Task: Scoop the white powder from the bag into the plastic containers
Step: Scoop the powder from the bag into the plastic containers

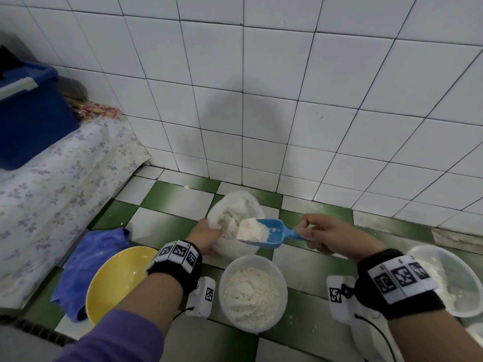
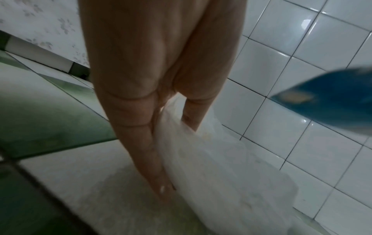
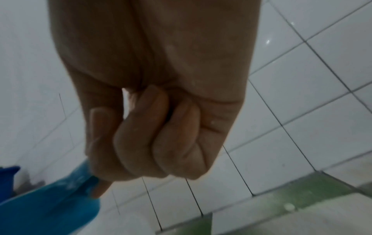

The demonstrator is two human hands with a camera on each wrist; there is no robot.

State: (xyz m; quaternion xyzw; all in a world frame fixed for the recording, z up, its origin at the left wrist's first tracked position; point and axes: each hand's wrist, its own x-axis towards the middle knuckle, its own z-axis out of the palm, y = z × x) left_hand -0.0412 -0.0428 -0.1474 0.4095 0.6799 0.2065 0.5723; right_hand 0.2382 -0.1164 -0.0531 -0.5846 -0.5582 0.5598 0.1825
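A white plastic bag of powder stands open on the green-and-white tiled floor by the wall. My left hand grips its near rim; the left wrist view shows the bag pinched between thumb and fingers. My right hand holds the handle of a blue scoop heaped with white powder, level above the bag's front edge. The scoop shows below my curled fingers. A round clear container full of powder sits in front of the bag. A second clear container with some powder is at the right.
An empty yellow bowl and a blue cloth lie at the left. A floral-covered surface carries a blue box. The white tiled wall rises just behind the bag. Powder is spilled on the floor.
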